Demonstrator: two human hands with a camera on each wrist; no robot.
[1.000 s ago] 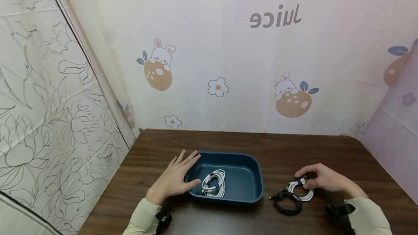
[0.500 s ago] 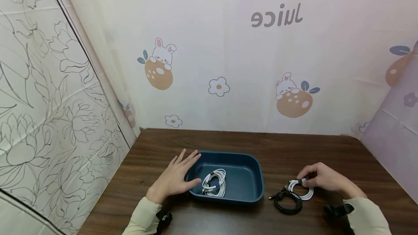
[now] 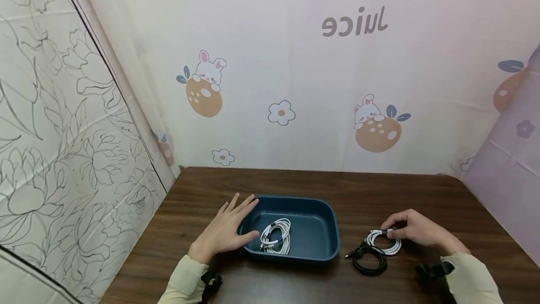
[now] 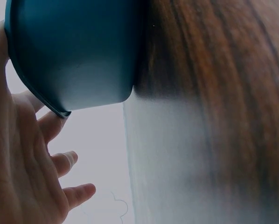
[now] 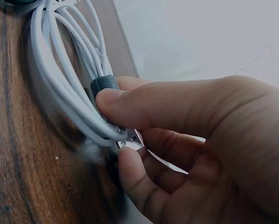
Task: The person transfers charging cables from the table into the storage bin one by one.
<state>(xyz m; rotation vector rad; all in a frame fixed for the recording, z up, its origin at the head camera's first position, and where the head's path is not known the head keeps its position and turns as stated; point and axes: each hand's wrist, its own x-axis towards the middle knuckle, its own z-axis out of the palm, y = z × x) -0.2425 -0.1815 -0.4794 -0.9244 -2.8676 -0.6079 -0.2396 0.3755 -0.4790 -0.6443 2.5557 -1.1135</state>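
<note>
Cable coil point(image 5: 61, 86) between right fingers point(image 5: 132, 170)

You've got a dark wood-grain table point(image 3: 379, 189); beyond its far edge, a pale backdrop point(image 3: 253, 22) with printed rabbits point(image 3: 208, 72), flowers point(image 3: 281, 113) and mirrored "Juice" lettering point(image 3: 369, 25); left, a white sheet point(image 3: 50, 121) with floral line art; right, a lilac sheet point(image 3: 510, 177).

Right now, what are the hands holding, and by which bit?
The right hand pinches the white cable coil by its dark strap; the left hand just touches the blue tray.
</note>
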